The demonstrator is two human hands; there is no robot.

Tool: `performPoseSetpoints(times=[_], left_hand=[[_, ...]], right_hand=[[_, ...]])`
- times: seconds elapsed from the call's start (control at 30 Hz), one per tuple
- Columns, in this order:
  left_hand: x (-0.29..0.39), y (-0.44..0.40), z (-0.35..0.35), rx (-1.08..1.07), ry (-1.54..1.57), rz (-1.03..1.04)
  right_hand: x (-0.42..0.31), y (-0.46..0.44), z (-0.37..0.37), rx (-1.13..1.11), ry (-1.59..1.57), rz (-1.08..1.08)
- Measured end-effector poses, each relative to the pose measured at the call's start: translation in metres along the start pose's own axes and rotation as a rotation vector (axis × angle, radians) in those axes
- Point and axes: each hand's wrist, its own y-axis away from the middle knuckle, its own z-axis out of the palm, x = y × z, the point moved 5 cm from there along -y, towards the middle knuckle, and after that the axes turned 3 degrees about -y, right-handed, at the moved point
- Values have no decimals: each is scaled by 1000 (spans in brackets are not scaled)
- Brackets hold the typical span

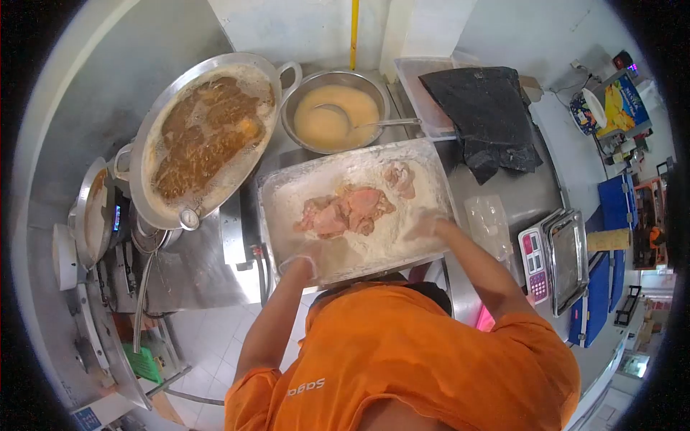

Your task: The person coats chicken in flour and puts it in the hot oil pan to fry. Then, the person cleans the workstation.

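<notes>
Raw meat pieces (348,211) lie in the middle of a rectangular tray (267,237) full of white flour, and one more piece (399,179) lies nearer its back right. Low on the left side of the tray, my left hand (309,260) is in the flour below the meat. My right hand (427,224) is in the flour on the right side, apart from the meat. Both hands look coated or gloved, and their fingers are blurred and partly hidden by flour, so whether they hold anything cannot be made out.
A large pan (136,172) of bubbling oil with browned food stands at the left, with a thermometer (189,219) on its rim. Behind the tray is a bowl (384,108) of pale batter with a ladle (392,123). Black plastic (489,108) and a scale (532,266) are at right.
</notes>
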Motion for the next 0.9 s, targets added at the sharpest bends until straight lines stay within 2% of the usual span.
performPoseSetpoints(times=[0.03,0.1,0.17,0.2,0.27,0.33,0.4,0.5,0.6,0.67,0.73,0.77,0.8,0.83,0.9], left_hand=[[24,-6,5,-45,116,131],[64,-41,31,-282,-242,277],[110,-58,48,-324,-698,189],[141,-48,42,-178,-674,91],[145,-56,53,-19,-498,-173],[137,-64,58,151,-385,-390],[110,-70,44,245,-436,-494],[51,-92,-8,186,-846,-514],[-5,-112,-64,52,-919,-470],[-29,-122,-78,176,-524,-418],[-42,-128,-90,168,-205,-341],[-37,-131,-91,129,-36,-298],[-27,-132,-91,80,134,-261],[-17,-135,-85,21,208,-214],[8,-146,-71,-103,366,-130]], right_hand=[[-11,-3,15,0,-6,-10],[-53,-2,21,-191,-273,-134],[-68,-13,35,-154,-234,17],[-69,-16,43,-139,-216,95],[-81,-26,53,-200,426,-245],[-75,-43,42,-75,615,-325],[-41,-56,19,196,337,-137],[23,-81,-9,510,-12,106],[63,-123,-20,637,-393,146],[69,-149,-20,645,-753,16],[70,-170,-16,544,-1239,-183],[62,-172,-11,382,-1455,-201],[40,-152,-18,193,-1743,-59],[10,-147,-28,61,-1599,-240],[-52,-109,-52,123,-1357,28]])
